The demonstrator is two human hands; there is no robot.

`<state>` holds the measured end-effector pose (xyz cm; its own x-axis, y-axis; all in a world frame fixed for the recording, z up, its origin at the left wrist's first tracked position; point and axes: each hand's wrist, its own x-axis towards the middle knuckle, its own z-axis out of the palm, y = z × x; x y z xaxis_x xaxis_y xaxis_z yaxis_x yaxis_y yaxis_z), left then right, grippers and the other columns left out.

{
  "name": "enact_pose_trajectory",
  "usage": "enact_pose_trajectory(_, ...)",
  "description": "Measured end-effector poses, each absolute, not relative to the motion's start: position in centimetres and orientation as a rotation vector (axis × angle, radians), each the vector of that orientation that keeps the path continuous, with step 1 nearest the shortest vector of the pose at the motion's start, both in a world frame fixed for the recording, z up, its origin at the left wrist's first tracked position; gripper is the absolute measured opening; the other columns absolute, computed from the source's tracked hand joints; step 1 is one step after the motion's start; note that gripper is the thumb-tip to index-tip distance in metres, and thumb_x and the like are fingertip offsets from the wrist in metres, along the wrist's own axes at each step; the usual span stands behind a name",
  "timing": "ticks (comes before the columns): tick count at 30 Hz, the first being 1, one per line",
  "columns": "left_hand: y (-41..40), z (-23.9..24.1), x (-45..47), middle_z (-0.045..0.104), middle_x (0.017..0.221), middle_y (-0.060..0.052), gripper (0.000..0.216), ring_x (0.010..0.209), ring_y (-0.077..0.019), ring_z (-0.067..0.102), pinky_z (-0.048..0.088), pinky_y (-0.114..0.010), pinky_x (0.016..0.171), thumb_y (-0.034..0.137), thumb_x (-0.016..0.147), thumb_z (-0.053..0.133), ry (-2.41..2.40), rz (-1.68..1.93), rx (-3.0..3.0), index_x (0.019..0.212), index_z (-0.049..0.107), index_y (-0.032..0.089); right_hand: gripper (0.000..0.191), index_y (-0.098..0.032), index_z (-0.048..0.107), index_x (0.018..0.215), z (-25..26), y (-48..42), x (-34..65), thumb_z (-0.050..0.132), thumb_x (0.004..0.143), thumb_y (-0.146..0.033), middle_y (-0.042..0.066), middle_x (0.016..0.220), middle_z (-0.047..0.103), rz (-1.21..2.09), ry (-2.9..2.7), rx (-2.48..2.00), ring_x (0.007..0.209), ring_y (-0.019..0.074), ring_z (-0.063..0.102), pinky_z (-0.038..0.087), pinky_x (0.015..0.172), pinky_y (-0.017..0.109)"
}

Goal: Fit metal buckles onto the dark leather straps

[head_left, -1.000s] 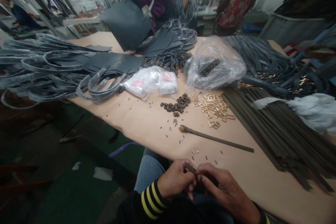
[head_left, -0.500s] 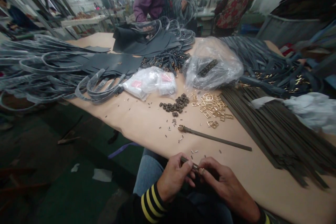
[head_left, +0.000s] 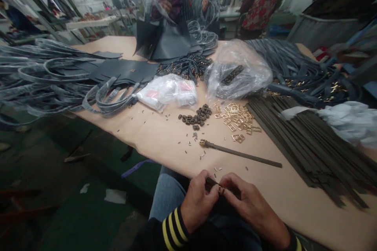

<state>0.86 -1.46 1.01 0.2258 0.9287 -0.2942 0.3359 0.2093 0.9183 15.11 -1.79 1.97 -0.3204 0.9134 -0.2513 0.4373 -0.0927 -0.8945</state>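
At the bottom centre of the frame, just over the near edge of the worktop (head_left: pixel 165 141), the person's left hand (head_left: pixel 198 200) and right hand (head_left: pixel 250 208) met around the end of a dark strap (head_left: pixel 212 183). The fingers of both were pinched narrow on it: the left held the strap end, while the right pressed a small gold buckle (head_left: pixel 220 190) against it. I judged the step to be the fitting of the buckle onto the strap. The next move seemed to call for a fine, steady push to seat the metal, with the strap kept from twisting.

That strap looked thin, flat and matte brown, mostly hidden by the hands. A finished strap (head_left: pixel 240 153) with its buckle lay on the worktop just above them. Further up sat a heap of gold buckles (head_left: pixel 237 119), a pile of brown loops (head_left: pixel 196 117), and tiny pins (head_left: pixel 191 141) scattered between. Loose straps (head_left: pixel 312 145) filled the right side.
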Motion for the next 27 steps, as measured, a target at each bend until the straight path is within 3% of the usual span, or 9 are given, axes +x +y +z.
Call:
enact_pose_trajectory(3, -1.3, 1.4, 0.8, 0.050, 0.061, 0.001, 0.004, 0.057, -0.0116, 0.048, 0.037, -0.021, 0.055, 0.018, 0.072, 0.045, 1.300, 0.658, 1.330, 0.069, 0.045, 0.016, 0.012, -0.019, 0.045, 0.076, 1.5, -1.9, 15.1, 0.048, 0.078, -0.031, -0.002, 0.066, 0.053, 1.616, -1.482, -1.391, 0.063, 0.0130, 0.053, 0.041, 0.053, 0.024)
enact_pose_trajectory(8, -1.7, 1.5, 0.9, 0.049, 0.058, 0.003, 0.004, 0.055, -0.0105, 0.047, 0.036, -0.020, 0.053, 0.017, 0.073, 0.045, 1.272, 0.689, 1.415, 0.069, 0.045, 0.016, 0.034, -0.017, 0.044, 0.072, 0.1, -1.8, 15.4, 0.061, 0.066, -0.045, -0.004, 0.056, 0.055, 1.940, -1.080, -1.285, 0.051, 0.0096, 0.053, 0.040, 0.048, 0.021)
enact_pose_trajectory(13, -2.5, 0.7, 1.1, 0.053, 0.065, -0.002, 0.007, 0.062, -0.0128, 0.050, 0.037, -0.023, 0.059, 0.014, 0.076, 0.043, 1.280, 0.688, 1.656, 0.071, 0.047, 0.016, 0.040, -0.014, 0.048, 0.068, -0.4, -1.8, 15.6, 0.062, 0.061, -0.051, -0.002, 0.056, 0.057, 1.993, -1.052, -1.349, 0.043, 0.0062, 0.047, 0.029, 0.038, 0.017)
enact_pose_trajectory(18, -2.5, 1.3, 0.7, 0.055, 0.075, -0.007, 0.016, 0.070, -0.0159, 0.050, 0.039, -0.027, 0.065, 0.014, 0.080, 0.036, 1.205, 0.581, 1.881, 0.078, 0.052, 0.014, 0.036, -0.015, 0.047, 0.066, -0.9, -1.8, 15.8, 0.064, 0.063, -0.046, -0.006, 0.050, 0.051, 1.938, -1.085, -1.315, 0.042, 0.0038, 0.038, 0.022, 0.040, 0.017)
enact_pose_trajectory(22, -2.0, 2.2, 0.0, 0.057, 0.080, -0.006, 0.019, 0.070, -0.0141, 0.053, 0.042, -0.026, 0.065, 0.015, 0.078, 0.041, 0.988, 0.603, 1.545, 0.095, 0.051, 0.013, 0.036, -0.016, 0.046, 0.067, -1.2, -2.0, 16.0, 0.065, 0.062, -0.046, -0.006, 0.050, 0.049, 1.955, -1.013, -1.253, 0.045, 0.0054, 0.038, 0.022, 0.043, 0.018)
enact_pose_trajectory(27, -1.5, 1.6, -0.5, 0.058, 0.076, -0.006, 0.028, 0.062, -0.0115, 0.057, 0.046, -0.025, 0.061, 0.033, 0.077, 0.052, 0.672, 0.627, 0.967, 0.094, 0.057, 0.011, 0.035, -0.016, 0.047, 0.066, -1.2, -2.1, 16.1, 0.065, 0.063, -0.045, -0.003, 0.054, 0.052, 2.053, -0.869, -1.003, 0.051, 0.0103, 0.048, 0.031, 0.050, 0.023)
